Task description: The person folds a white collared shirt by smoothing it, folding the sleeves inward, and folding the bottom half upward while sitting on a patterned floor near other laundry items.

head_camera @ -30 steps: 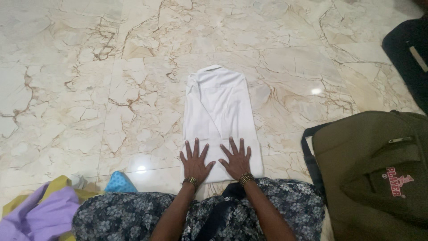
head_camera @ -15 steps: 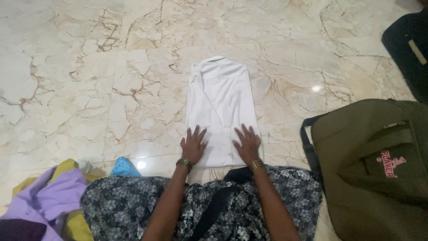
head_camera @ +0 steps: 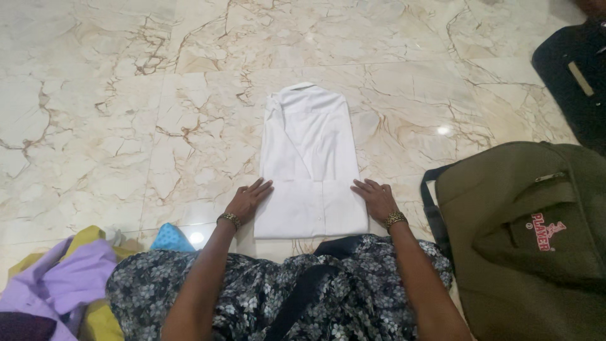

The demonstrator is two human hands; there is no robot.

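A white shirt lies folded into a long rectangle on the marble floor, collar at the far end. My left hand rests flat at the shirt's left edge, fingertips touching the cloth. At the right edge my right hand lies the same way, fingers spread and pointing inward. Neither hand holds anything. Both wrists carry gold bangles. My lap, in a dark flowered dress, is just below the shirt's near end.
An olive green bag with a dark strap sits on the floor at the right. A black bag is at the top right corner. Purple, yellow and blue clothes are piled at the lower left.
My hands have slid apart from the middle of the shirt's near end out to its left and right edges. The shirt stays in place.
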